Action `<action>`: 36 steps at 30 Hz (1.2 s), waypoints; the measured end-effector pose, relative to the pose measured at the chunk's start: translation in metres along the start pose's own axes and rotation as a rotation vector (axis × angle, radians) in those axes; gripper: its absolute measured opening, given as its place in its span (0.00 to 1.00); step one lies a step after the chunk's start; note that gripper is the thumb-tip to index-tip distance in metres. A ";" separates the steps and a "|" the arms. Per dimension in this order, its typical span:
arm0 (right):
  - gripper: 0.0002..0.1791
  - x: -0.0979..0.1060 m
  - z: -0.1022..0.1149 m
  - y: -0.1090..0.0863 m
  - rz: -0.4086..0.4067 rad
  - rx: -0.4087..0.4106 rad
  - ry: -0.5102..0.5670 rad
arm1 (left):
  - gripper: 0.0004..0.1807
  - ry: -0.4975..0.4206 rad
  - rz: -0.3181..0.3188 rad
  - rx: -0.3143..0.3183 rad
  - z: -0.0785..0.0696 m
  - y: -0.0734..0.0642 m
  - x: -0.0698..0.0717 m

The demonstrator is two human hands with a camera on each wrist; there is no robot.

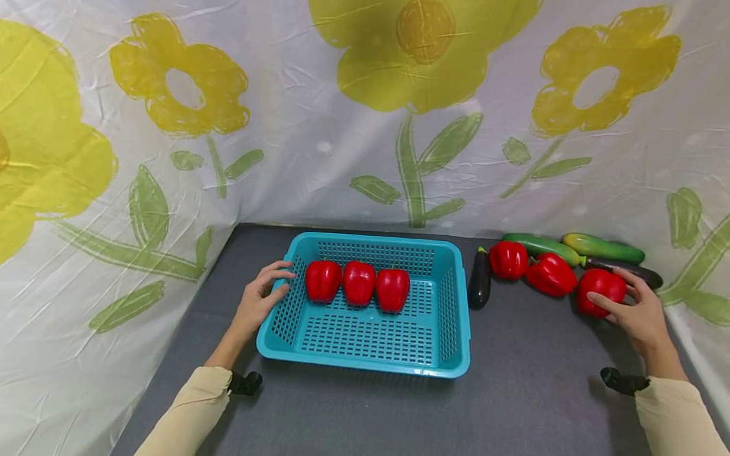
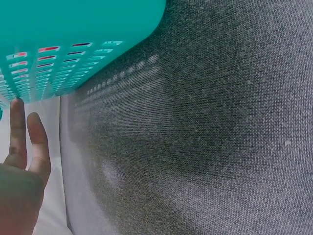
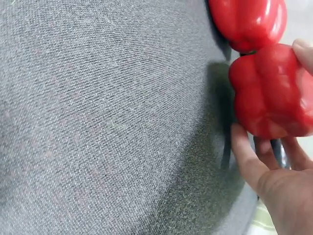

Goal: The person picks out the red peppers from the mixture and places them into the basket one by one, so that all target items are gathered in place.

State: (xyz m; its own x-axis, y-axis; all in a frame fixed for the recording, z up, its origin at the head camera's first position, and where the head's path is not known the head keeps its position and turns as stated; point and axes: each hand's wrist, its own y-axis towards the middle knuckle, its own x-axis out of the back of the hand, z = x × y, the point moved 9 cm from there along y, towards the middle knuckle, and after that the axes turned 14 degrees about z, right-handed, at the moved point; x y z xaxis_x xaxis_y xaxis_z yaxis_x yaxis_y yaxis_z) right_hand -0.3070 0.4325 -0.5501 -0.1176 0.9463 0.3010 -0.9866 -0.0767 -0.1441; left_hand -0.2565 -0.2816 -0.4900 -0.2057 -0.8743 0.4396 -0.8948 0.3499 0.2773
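Note:
My right hand [image 1: 639, 312] grips a red bell pepper [image 1: 601, 293] at the right of the table, thumb on one side and fingers on the other. In the right wrist view the same bell pepper [image 3: 274, 93] sits among the fingers, close beside another red bell pepper [image 3: 249, 22]. At the left rim of a blue perforated basket [image 1: 358, 362] is my left hand [image 1: 263, 297]; in the left wrist view, straight fingers [image 2: 17, 127] reach up to its outer wall. Inside the basket, three red bell peppers [image 1: 358, 283] stand in a row toward the back.
Right of the basket lies an eggplant [image 1: 480, 281], next to two more red bell peppers [image 1: 550, 275]. Behind these are a green cucumber [image 1: 540, 246], a yellow-green one [image 1: 605, 247] and a second eggplant [image 1: 644, 271]. A flower-printed cloth [image 1: 318, 177] hangs along the back and sides of the dark table.

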 end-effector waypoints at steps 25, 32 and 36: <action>0.40 -0.007 0.040 -0.017 -0.021 0.175 0.231 | 0.13 -0.013 0.003 -0.026 0.003 0.000 0.001; 0.39 -0.017 0.055 -0.016 -0.005 0.151 0.128 | 0.13 -0.007 0.003 -0.027 0.001 0.000 0.001; 0.39 -0.027 0.064 -0.016 0.042 0.163 0.216 | 0.13 -0.013 0.005 -0.022 0.001 -0.001 0.000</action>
State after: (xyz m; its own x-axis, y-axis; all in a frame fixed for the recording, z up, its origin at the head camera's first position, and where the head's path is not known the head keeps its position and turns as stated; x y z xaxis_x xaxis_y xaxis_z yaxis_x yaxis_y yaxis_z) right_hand -0.2953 0.3882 -0.4960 -0.1486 0.9850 0.0873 -0.9887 -0.1498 0.0066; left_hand -0.2564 -0.2824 -0.4907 -0.2150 -0.8769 0.4299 -0.8849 0.3611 0.2941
